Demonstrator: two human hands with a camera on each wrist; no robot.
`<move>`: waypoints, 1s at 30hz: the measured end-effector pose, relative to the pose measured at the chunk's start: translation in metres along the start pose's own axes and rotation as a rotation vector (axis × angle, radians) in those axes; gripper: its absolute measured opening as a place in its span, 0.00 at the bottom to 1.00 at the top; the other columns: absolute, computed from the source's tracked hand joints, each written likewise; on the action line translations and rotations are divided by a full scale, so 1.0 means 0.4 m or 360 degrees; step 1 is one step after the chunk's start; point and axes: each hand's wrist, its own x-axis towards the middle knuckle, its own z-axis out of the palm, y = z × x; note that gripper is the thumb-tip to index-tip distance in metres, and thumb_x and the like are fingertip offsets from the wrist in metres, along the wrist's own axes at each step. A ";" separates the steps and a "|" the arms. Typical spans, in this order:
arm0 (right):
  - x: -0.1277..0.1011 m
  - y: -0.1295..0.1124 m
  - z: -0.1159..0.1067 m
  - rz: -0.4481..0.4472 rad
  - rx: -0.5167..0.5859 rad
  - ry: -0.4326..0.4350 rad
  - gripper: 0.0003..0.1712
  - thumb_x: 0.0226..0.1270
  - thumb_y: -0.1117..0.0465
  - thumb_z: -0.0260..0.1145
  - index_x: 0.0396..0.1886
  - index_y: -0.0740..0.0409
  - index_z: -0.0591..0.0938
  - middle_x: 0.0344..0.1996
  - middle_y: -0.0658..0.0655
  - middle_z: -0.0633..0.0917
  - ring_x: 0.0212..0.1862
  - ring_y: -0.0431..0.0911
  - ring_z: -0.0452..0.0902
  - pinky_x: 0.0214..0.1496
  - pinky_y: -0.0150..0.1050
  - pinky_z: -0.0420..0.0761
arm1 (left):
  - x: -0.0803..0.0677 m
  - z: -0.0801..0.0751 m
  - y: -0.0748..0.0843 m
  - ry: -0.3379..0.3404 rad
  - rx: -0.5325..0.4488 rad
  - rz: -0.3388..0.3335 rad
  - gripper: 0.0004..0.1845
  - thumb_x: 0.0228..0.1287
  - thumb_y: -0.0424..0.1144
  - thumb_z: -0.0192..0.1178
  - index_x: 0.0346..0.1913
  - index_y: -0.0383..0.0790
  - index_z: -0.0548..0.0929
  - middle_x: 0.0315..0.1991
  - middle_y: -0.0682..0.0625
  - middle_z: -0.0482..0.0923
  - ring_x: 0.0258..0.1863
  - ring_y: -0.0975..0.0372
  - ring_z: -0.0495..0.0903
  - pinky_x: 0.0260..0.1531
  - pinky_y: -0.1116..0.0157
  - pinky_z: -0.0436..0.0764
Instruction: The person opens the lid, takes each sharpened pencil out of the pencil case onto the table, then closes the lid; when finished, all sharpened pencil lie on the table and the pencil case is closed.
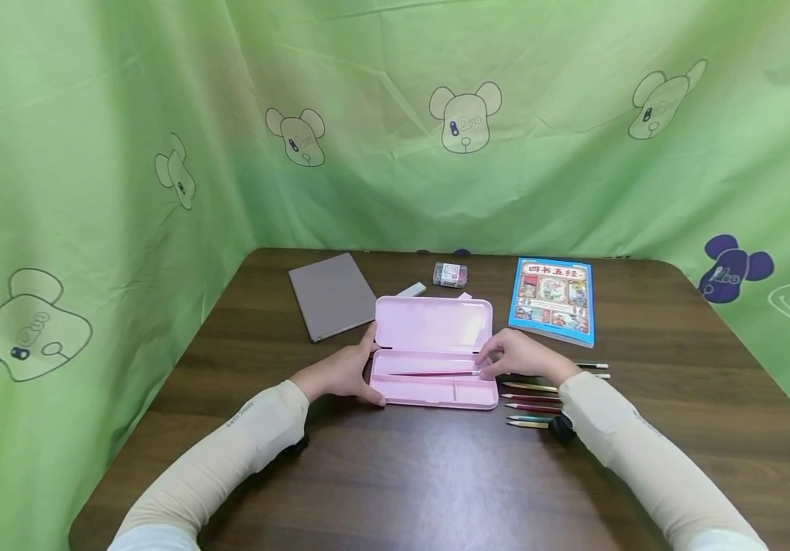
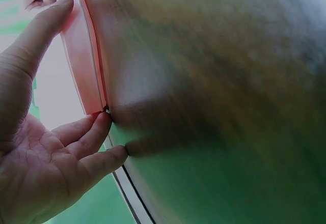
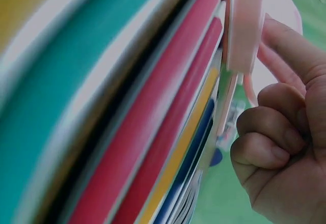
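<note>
A pink pencil case (image 1: 412, 390) lies with its lid raised at the middle of the table. My left hand (image 1: 343, 371) holds its left end, thumb at the front corner and fingers behind; in the left wrist view the thumb presses the pink side wall (image 2: 84, 56). A red pencil (image 1: 429, 373) lies lengthwise in the long back compartment. Over the case's right end, my right hand (image 1: 522, 356) pinches that pencil's right end. The right wrist view shows the index finger reaching past the case wall (image 3: 244, 25), other fingers curled; the fingertips are hidden there.
Several coloured pencils (image 1: 531, 408) lie side by side right of the case, under the right wrist. Behind stand a grey notebook (image 1: 333, 295), a white stick-like object (image 1: 412, 290), a small clear box (image 1: 450, 275) and a blue-bordered book (image 1: 552, 300). Green curtains surround the table.
</note>
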 end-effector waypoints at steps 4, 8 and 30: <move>0.009 -0.011 0.006 0.0029 -0.0082 -0.0038 0.06 0.51 0.61 0.72 0.30 0.55 0.86 0.22 0.47 0.82 0.26 0.40 0.69 0.29 0.33 0.72 | 0.000 0.004 0.002 0.0003 -0.0018 0.0007 0.72 0.36 0.51 0.76 0.72 0.38 0.29 0.63 0.44 0.69 0.60 0.55 0.69 0.62 0.57 0.64; 0.014 -0.021 0.009 0.0055 -0.0142 -0.0044 0.03 0.50 0.63 0.72 0.26 0.55 0.85 0.19 0.46 0.81 0.25 0.39 0.69 0.30 0.32 0.72 | -0.001 0.005 0.003 0.0015 -0.0019 0.0009 0.72 0.36 0.51 0.77 0.72 0.37 0.29 0.63 0.44 0.69 0.60 0.55 0.69 0.62 0.56 0.64; -0.036 -0.035 -0.021 0.0054 -0.0159 0.0123 0.06 0.58 0.58 0.67 0.31 0.56 0.84 0.25 0.48 0.82 0.28 0.41 0.70 0.32 0.35 0.72 | -0.007 -0.002 0.004 0.0019 -0.0032 0.0001 0.72 0.35 0.50 0.77 0.72 0.35 0.30 0.63 0.43 0.69 0.61 0.55 0.68 0.62 0.56 0.63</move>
